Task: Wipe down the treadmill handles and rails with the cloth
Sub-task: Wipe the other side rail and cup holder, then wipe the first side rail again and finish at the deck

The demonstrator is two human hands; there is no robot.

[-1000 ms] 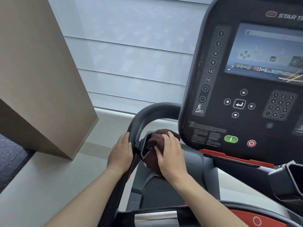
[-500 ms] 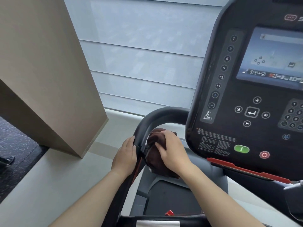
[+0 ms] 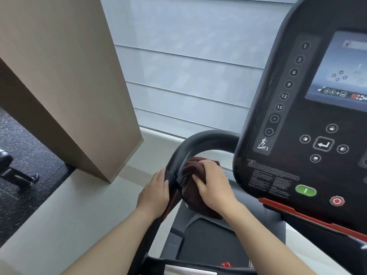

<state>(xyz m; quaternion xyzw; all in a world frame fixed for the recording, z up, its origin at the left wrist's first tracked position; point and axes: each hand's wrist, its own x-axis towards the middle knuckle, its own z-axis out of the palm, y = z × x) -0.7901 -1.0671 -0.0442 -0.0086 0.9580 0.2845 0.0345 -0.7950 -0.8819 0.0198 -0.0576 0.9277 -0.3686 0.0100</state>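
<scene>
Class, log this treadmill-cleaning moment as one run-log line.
left hand: grips left handrail | right hand: presses brown cloth on rail | console: untouched

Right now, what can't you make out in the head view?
- Rail surface under the cloth: covered by cloth and right hand.
- Left hand fingertips: wrapped behind the rail.
- Console screen: cut off by the right edge.
- Warning label text: too small.

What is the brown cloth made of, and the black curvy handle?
The cloth looks like soft terry fabric: fuzzy, bunched in folds. The handle looks like matte black rubber or plastic coating, smooth with a dull sheen; what lies underneath can't be seen.
</scene>
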